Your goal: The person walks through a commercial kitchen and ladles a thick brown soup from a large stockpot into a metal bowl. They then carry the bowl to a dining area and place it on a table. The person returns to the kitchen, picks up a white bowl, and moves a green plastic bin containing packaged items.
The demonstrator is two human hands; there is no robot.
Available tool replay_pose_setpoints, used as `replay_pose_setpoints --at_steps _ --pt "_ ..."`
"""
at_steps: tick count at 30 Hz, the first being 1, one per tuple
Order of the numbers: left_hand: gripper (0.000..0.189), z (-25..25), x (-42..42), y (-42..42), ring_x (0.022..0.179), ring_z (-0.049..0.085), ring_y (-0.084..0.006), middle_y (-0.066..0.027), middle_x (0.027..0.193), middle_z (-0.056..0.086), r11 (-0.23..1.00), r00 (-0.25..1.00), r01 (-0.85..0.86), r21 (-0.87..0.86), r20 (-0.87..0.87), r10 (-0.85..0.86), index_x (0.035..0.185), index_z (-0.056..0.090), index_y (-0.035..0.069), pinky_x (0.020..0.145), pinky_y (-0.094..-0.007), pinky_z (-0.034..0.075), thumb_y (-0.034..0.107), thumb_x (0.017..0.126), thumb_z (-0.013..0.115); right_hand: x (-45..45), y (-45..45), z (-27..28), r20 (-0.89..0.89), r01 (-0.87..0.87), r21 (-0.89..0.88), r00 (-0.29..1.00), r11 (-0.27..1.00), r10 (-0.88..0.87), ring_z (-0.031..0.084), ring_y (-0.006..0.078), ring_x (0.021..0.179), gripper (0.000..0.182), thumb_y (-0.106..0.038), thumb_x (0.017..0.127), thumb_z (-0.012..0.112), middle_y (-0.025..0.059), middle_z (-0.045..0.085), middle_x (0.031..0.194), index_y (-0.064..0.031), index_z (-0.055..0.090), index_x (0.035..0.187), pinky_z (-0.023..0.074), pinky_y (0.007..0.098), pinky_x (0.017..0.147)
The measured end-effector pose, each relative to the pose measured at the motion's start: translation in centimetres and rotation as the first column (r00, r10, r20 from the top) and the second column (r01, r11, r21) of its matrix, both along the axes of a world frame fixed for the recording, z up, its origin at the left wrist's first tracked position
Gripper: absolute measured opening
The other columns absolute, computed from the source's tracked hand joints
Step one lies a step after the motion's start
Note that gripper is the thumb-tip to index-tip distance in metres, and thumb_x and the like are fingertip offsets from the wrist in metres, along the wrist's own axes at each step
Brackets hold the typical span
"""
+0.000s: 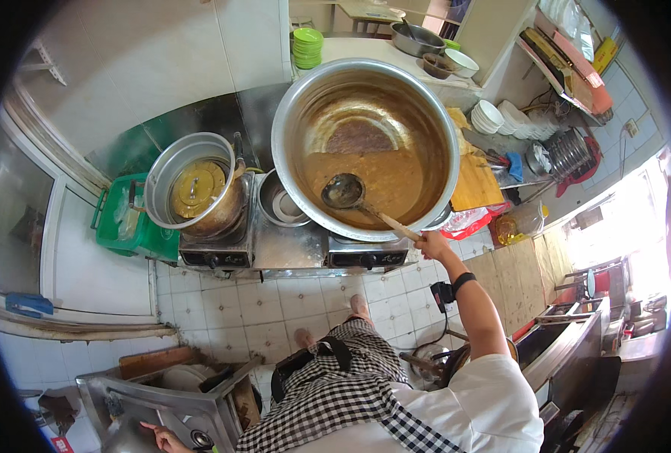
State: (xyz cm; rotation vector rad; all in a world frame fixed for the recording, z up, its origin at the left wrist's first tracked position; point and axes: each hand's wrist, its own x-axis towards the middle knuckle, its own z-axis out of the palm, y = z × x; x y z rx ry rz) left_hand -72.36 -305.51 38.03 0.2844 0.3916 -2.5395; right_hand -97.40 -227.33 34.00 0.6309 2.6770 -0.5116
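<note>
My right hand [433, 246] grips the wooden handle of a metal ladle [343, 191] at the near right rim of a large metal pot [282, 136]. The ladle's bowl hangs over brown, lumpy liquid [395, 170] pooled on the near side of the pot, which looks tilted. The pot stands over the right burner of a gas stove [290, 256]. My left hand [164, 437] is low at the left by the metal sink [199, 405], with a finger stretched out and nothing seen in it.
A second pot [155, 195] with a yellowish lid inside stands on the left burner, near a green bin [143, 238]. Between the burners is a metal bowl [267, 198]. A wooden cutting board [474, 184], a red plastic bag [474, 221] and an oil jug [519, 225] lie to the right.
</note>
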Motion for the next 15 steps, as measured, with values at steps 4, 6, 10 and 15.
replay_pose_setpoints --at_steps 4,6,10,15 --pt "0.049 -1.0 -1.3 1.5 0.049 0.038 -0.0085 -0.0069 0.097 0.054 0.995 0.997 0.078 0.055 0.021 -0.080 0.126 0.035 0.005 0.051 -0.0206 0.042 -0.001 0.078 0.043 -1.3 2.0 5.5 -0.309 -0.054 0.548 0.914 0.835 0.262 0.058 0.0286 0.060 0.020 -0.025 0.066 0.061 0.0117 0.057 0.067 -0.0071 0.055 0.074 0.0455 0.0398 0.052" --pt "0.049 -1.8 -1.7 2.4 0.049 0.038 -0.0084 -0.0064 0.095 0.055 0.979 0.989 0.144 0.144 0.025 -0.149 0.126 0.035 0.005 0.051 -0.0204 0.041 -0.001 0.078 0.043 -2.7 4.8 7.3 -0.348 -0.084 0.675 0.840 0.733 0.416 0.057 0.0266 0.056 0.015 -0.019 0.068 0.059 0.0093 0.054 0.063 -0.0074 0.054 0.076 0.0452 0.0380 0.048" --pt "0.040 -3.6 -6.2 6.8 0.050 0.039 -0.0083 -0.0030 0.076 0.051 0.936 0.791 0.315 -0.155 0.587 -0.169 0.117 0.043 0.003 0.047 -0.0203 0.040 0.004 0.077 0.049 -4.4 8.7 10.3 -0.376 -0.044 0.775 0.770 0.631 0.516 0.055 0.0235 0.057 0.010 -0.013 0.071 0.052 0.0069 0.051 0.064 -0.0060 0.054 0.079 0.0438 0.0360 0.048" --pt "0.009 -1.1 -14.7 22.0 0.047 0.045 -0.0109 -0.0030 0.065 0.051 0.451 0.574 0.663 -0.597 0.793 0.206 0.075 0.049 0.005 0.034 -0.0207 0.034 0.004 0.071 0.057 -7.8 12.9 8.2 -0.296 -0.167 0.814 0.706 0.557 0.644 0.053 0.0210 0.064 0.015 -0.009 0.071 0.051 0.0065 0.050 0.066 -0.0038 0.054 0.084 0.0417 0.0331 0.055"
